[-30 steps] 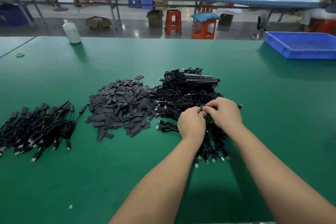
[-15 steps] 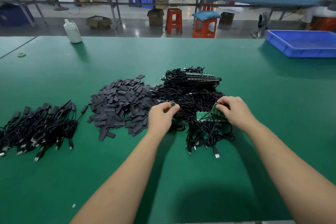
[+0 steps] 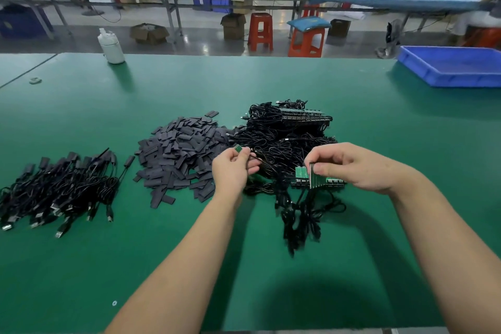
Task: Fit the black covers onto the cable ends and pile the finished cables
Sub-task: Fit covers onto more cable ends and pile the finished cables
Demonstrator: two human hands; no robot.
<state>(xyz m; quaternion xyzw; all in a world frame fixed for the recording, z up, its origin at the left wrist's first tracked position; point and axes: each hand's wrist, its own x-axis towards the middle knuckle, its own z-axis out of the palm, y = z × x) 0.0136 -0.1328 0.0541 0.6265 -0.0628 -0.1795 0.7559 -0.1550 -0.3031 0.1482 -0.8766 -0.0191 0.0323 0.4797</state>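
Since the earlier frames both hands have parted: a second ago they were pressed together over the tangle of cables, and now they sit well apart, each with its own piece. Left hand (image 3: pixel 233 168) has drifted toward the covers and pinches a small green board end (image 3: pixel 238 148) between thumb and fingertips, a thin black cable trailing from it to the right. Right hand (image 3: pixel 352 165) has lifted slightly and grips the upper edge of a green strip of joined boards (image 3: pixel 311 175), which hangs tilted over the cables, with black leads dangling below it onto the green bench (image 3: pixel 271 279).

Behind the hands lies the heap of unfinished cables (image 3: pixel 284 138). Just left of it, touching its edge, is the loose mound of black covers (image 3: pixel 181 154). Well to the left, apart from the covers, the finished cables (image 3: pixel 59 190) lie in a pile, covered ends pointing away and plugs toward the near edge.

At the far right corner of the bench stands a blue tray (image 3: pixel 450 73); at the far left, a white bottle (image 3: pixel 111 46). Beyond are orange stools (image 3: pixel 260 32) and long work benches.
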